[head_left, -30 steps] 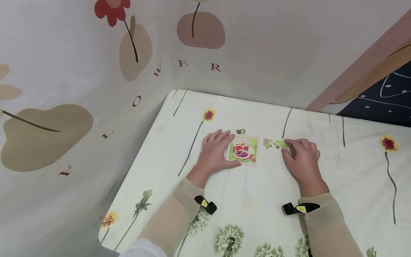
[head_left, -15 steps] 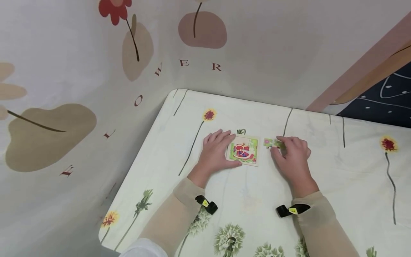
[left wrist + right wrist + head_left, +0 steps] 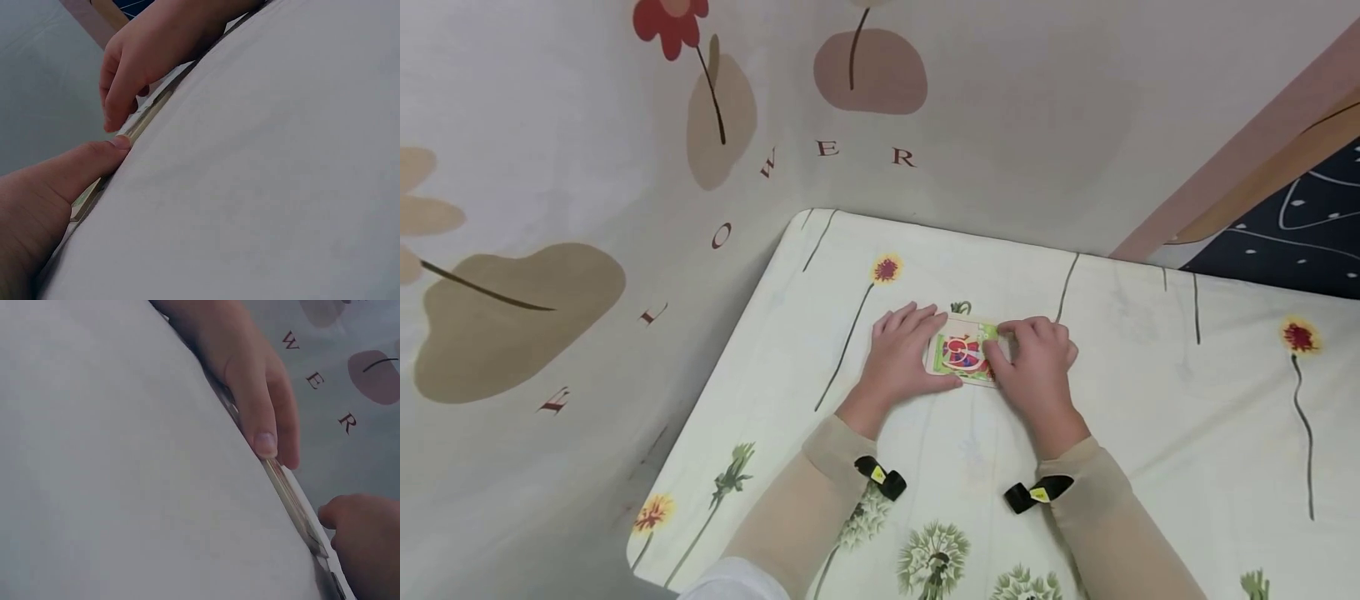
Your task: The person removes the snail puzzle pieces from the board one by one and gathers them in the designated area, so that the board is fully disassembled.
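Note:
A square puzzle board, with a red and purple picture on green, lies flat on the table. My left hand grips it from the left, thumb along the near edge and fingers at the far left corner. In the left wrist view, the left thumb presses the board's edge. My right hand is at the board's right side, thumb and index finger bent over its edge. Whether a puzzle piece is between them is hidden. The loose green pieces seen earlier are not visible now; the right hand covers that spot.
The table has a pale cloth printed with flowers. Behind and to the left hangs a curtain-like backdrop with printed letters. A black band with a small camera sits on the right wrist, and another band on the left.
My right hand has moved left, from the loose green puzzle pieces to the board's right edge. The left hand and the board have stayed in place.

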`<state>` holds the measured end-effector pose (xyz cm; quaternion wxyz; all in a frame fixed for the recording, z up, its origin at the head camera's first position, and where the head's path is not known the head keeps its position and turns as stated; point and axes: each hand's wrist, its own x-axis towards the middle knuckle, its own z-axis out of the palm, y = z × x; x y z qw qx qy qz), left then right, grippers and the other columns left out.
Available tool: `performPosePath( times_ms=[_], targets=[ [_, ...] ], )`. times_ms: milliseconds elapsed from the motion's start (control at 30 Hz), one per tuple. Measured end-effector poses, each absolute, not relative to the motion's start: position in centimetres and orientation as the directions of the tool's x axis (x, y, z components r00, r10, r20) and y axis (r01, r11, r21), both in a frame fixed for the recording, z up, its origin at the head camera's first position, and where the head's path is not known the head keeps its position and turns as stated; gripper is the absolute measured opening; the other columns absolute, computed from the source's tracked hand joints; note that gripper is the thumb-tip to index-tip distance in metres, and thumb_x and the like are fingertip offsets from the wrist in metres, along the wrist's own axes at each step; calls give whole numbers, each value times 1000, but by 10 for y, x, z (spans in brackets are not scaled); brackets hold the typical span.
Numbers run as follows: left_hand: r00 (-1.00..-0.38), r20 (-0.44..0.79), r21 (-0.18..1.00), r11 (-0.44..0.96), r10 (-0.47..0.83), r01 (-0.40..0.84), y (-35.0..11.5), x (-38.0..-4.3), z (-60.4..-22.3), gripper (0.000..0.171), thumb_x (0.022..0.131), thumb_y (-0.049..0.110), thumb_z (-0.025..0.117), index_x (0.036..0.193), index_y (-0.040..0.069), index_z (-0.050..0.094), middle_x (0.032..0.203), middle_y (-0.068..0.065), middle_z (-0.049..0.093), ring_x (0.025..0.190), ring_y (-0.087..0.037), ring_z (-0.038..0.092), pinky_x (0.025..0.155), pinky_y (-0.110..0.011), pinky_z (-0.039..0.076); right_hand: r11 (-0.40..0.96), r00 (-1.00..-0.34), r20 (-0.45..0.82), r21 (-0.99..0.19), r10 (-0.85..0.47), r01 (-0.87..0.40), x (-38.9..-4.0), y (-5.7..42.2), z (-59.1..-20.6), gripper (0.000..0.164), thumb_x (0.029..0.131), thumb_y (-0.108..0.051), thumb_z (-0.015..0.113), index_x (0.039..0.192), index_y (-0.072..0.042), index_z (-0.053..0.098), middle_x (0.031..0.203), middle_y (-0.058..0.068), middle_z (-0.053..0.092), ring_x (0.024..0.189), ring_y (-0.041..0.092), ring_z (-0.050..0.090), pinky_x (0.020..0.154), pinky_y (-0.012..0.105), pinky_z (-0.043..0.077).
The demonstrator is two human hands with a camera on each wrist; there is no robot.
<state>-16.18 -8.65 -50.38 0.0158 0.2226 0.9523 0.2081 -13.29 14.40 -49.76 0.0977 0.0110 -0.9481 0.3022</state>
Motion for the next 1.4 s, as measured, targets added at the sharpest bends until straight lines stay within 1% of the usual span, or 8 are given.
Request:
performPosePath(
  times_ms=[200, 433, 733, 1100, 1400],
  targets=[
    [-901, 66, 390, 820, 429, 419, -88, -162, -504, 103, 77, 75, 82, 160, 24, 51, 168, 1, 42, 158, -29, 28, 123, -58, 20, 838, -986, 158, -544, 58, -38, -135, 129, -499, 45, 98, -38, 72, 125, -2, 70, 126, 22, 59, 127, 48, 41, 106, 70, 24],
    [-896, 71, 392, 814, 438, 429, -85, -164, -506, 104, 76, 77, 82, 160, 24, 50, 168, 1, 41, 158, -29, 28, 124, -57, 20, 845, -984, 146, -535, 100, 7, -134, 127, -495, 47, 98, -37, 71, 127, 0, 69, 126, 24, 59, 125, 48, 41, 103, 70, 26],
    [-900, 79, 388, 818, 429, 424, -87, -164, -507, 103, 76, 76, 81, 161, 25, 50, 168, 1, 42, 157, -28, 28, 123, -57, 21, 844, -987, 142, -536, 81, -8, -136, 126, -495, 46, 98, -35, 71, 126, 1, 69, 127, 24, 58, 125, 48, 40, 104, 69, 26],
    [-900, 71, 397, 816, 430, 421, -87, -162, -506, 103, 76, 74, 83, 160, 24, 51, 168, 0, 42, 158, -28, 27, 123, -57, 21, 843, -988, 114, -538, 104, 26, -135, 124, -495, 45, 98, -35, 70, 126, 1, 68, 127, 24, 58, 126, 49, 39, 104, 70, 25],
    [-901, 73, 401, 814, 428, 419, -86, -163, -505, 102, 76, 74, 83, 160, 24, 51, 168, 1, 42, 158, -28, 27, 123, -58, 20, 823, -985, 131, -568, 108, 15, -136, 125, -495, 45, 97, -33, 73, 126, 1, 65, 126, 23, 59, 123, 48, 41, 101, 68, 26]
  ],
)
